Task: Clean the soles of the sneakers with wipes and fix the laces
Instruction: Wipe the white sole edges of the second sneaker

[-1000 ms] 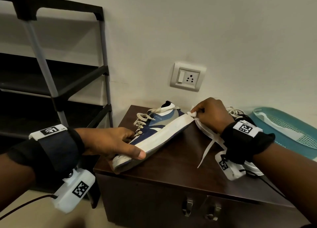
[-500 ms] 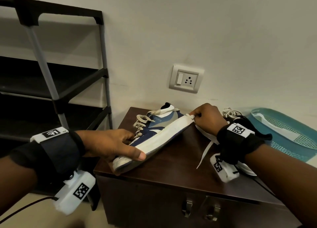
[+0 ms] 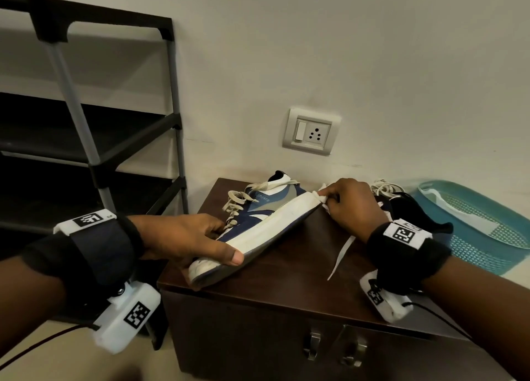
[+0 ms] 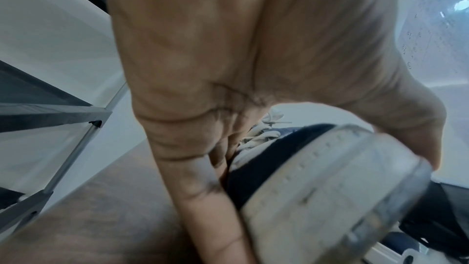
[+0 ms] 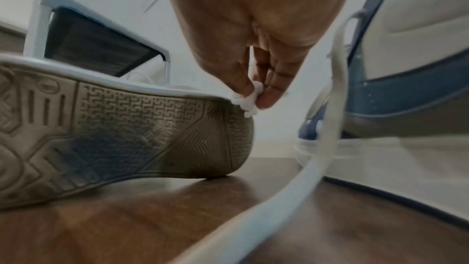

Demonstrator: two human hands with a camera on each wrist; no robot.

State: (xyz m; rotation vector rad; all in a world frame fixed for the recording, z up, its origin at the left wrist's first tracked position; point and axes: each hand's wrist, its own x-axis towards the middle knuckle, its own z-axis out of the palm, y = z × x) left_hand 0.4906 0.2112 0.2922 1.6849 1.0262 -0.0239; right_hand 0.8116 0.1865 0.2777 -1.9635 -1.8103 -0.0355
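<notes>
A blue and white sneaker [image 3: 258, 223] lies tipped on its side on the dark wooden cabinet [image 3: 286, 277], its grey patterned sole [image 5: 114, 131] facing me. My left hand [image 3: 189, 237] grips its toe end [image 4: 330, 198], thumb across the white sole edge. My right hand [image 3: 350, 205] pinches a small white wipe [image 5: 247, 99] against the heel edge of the sole. The second sneaker [image 5: 406, 87] stands behind my right wrist, mostly hidden in the head view. One loose white lace [image 3: 341, 254] trails over the cabinet top.
A black shoe rack [image 3: 94, 140] stands at the left against the wall. A teal plastic basket [image 3: 481, 226] sits to the right of the cabinet. A wall socket [image 3: 311, 134] is above the sneakers. The cabinet front carries two metal handles [image 3: 332, 346].
My right hand with the wipe has slid slightly along the heel edge of the sole. The left hand and the sneaker have stayed where they were.
</notes>
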